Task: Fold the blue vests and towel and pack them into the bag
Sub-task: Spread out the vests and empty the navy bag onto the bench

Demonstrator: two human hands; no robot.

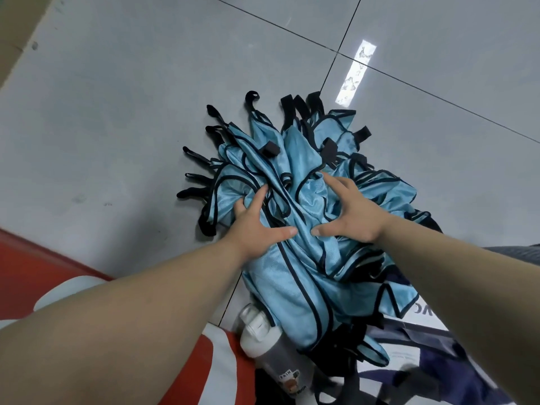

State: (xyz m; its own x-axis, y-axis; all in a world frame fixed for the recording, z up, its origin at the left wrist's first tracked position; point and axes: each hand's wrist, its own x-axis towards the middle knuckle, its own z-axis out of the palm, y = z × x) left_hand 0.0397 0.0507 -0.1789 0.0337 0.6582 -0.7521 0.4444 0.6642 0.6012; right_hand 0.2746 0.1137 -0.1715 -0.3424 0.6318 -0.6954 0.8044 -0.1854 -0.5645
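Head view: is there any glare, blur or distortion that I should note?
In the head view, a bright glare patch lies on the floor beyond the vests; the vests are evenly lit and sharp; the bottle at the lower edge is slightly soft; the wide lens makes the forearms loom large near the bottom.

Vests (295,182) on floor (117,112), bottle (271,343) nearer.
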